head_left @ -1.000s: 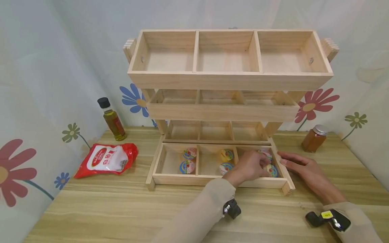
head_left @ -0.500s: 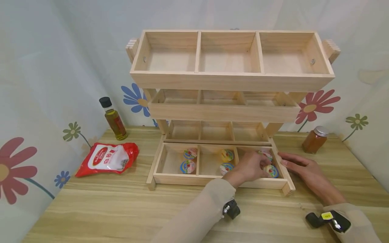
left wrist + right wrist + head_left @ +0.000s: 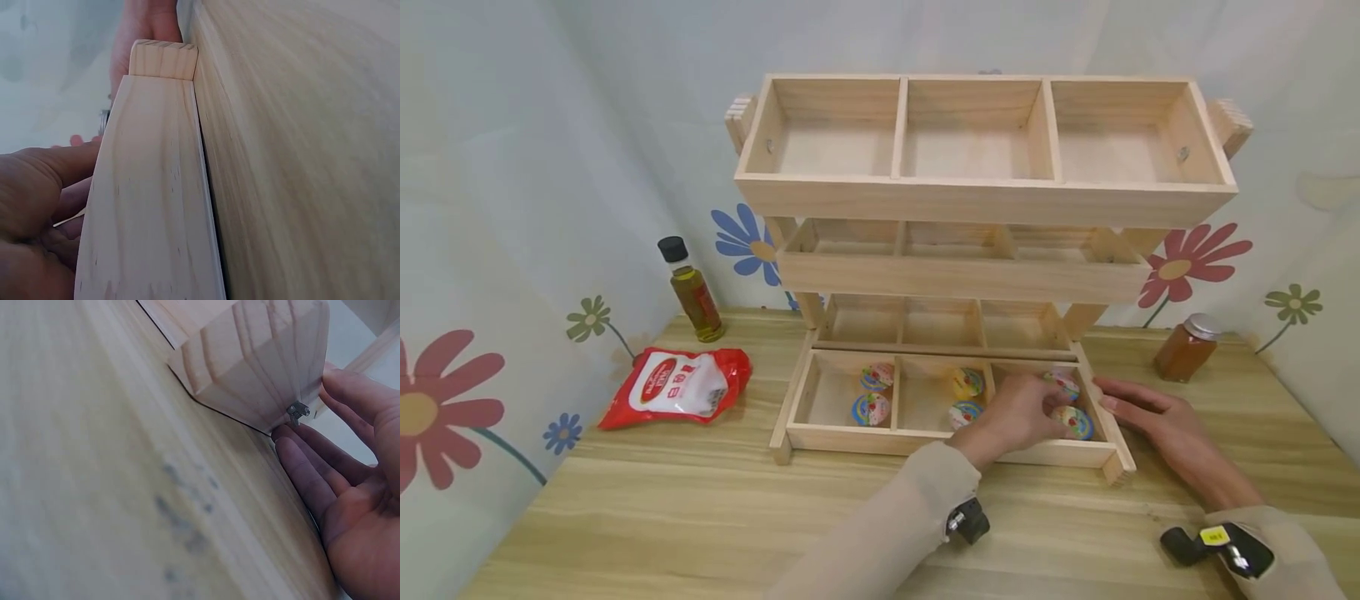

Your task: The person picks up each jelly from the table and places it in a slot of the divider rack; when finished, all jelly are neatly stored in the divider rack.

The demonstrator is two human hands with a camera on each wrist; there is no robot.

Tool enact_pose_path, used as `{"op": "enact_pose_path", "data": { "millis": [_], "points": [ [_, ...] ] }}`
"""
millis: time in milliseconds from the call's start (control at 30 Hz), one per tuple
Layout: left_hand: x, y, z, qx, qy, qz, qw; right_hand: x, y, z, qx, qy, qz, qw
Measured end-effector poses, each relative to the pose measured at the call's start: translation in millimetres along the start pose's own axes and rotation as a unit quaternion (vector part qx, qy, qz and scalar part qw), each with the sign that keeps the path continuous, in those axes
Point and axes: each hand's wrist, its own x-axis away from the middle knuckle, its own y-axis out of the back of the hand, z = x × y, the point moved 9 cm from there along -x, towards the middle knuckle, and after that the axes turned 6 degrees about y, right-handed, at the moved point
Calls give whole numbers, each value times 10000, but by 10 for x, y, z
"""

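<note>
Inside the right compartment of the wooden rack's bottom tray (image 3: pixel 850 437), my left hand (image 3: pixel 1018 412) reaches down with bent fingers. Its fingertips meet two round jelly cups with printed lids, a rear cup (image 3: pixel 1063 384) and a front cup (image 3: pixel 1075 422); the hand partly hides both, so any grip is unclear. In the left wrist view, the tray's front board (image 3: pixel 150 187) screens part of the left hand (image 3: pixel 37 219). My right hand (image 3: pixel 1180 437) touches the rack's right side from outside. The right wrist view shows that hand (image 3: pixel 356 506) with fingers extended against the wooden side piece (image 3: pixel 262 362).
Several more jelly cups lie in the left and middle compartments, including a yellow cup (image 3: pixel 967 383). The upper tray (image 3: pixel 985 200) overhangs the lower tiers. An oil bottle (image 3: pixel 696 300) and red-white bag (image 3: pixel 677 385) stand left; a spice jar (image 3: pixel 1187 348) stands right.
The head view has shifted slightly, so the rack and objects sit a little further right in it. Both hands keep nearly the same places at the tray.
</note>
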Motion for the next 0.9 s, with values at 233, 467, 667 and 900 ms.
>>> {"op": "enact_pose_path", "data": {
  "millis": [233,467,667,900],
  "points": [
    [137,184,41,492,-255,-283,9981,-39,7,-18,77,24,-5,10000],
    [380,556,111,543,-573,-622,9949,-32,13,-18,-48,188,-130,9997],
    [727,1085,376,220,-779,-1328,9878,-31,32,9,382,3,-63,9992],
    [1209,1787,818,-303,-1034,-2576,9602,48,184,322,1044,710,-383,9913]
  ]
}}
